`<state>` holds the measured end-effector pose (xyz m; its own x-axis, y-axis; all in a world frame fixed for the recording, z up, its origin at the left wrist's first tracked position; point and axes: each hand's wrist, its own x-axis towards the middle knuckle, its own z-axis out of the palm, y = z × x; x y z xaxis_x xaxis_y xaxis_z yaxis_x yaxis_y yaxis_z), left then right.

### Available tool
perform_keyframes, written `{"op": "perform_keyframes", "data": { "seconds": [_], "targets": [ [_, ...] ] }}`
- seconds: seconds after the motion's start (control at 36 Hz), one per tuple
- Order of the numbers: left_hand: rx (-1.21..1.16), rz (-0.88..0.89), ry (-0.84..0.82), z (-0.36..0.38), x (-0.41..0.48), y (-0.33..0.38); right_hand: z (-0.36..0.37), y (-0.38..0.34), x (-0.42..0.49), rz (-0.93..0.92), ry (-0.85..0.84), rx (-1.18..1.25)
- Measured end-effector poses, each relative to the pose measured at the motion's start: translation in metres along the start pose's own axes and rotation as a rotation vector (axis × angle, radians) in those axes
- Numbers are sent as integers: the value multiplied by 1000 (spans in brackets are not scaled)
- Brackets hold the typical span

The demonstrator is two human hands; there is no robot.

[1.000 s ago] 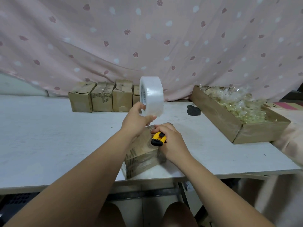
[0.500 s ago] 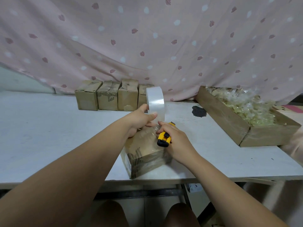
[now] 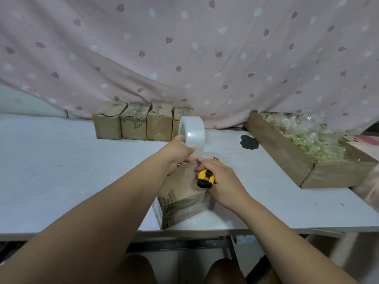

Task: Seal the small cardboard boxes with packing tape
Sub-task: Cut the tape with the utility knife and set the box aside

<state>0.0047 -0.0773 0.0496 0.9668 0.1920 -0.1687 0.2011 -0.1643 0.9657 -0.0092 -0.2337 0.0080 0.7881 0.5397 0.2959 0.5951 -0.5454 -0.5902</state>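
Note:
A small cardboard box (image 3: 182, 193) lies at the near edge of the white table (image 3: 61, 171), with clear tape over its top. My left hand (image 3: 177, 152) grips a roll of clear packing tape (image 3: 192, 132) upright just beyond the box's far end. My right hand (image 3: 217, 177) holds a yellow and black utility knife (image 3: 206, 178) against the top of the box, its fingertips touching the tape strip near my left thumb. The knife's blade is hidden.
Several small cardboard boxes (image 3: 133, 124) stand in a row at the back against a pink patterned curtain (image 3: 184, 48). A long shallow cardboard tray (image 3: 287, 158) of clear plastic packets lies at the right. A dark patch (image 3: 249, 142) marks the table beside it.
My left hand has lowered the tape roll toward the far end of the box. My right hand with the knife has moved forward along the box top to meet it.

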Motion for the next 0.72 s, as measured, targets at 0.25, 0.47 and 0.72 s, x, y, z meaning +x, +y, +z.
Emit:
{"op": "perform_keyframes", "data": {
  "seconds": [0.25, 0.47, 0.72],
  "targets": [
    [-131, -29, 107, 1, 14, -1, -2, -2, -2, -8, 10, -28],
    [-402, -143, 122, -9, 13, -6, -11, -14, -1, -5, -43, -96],
    [-331, 20, 150, -6, 20, -15, -19, -10, 14, -32, 191, -81]
  ]
}}
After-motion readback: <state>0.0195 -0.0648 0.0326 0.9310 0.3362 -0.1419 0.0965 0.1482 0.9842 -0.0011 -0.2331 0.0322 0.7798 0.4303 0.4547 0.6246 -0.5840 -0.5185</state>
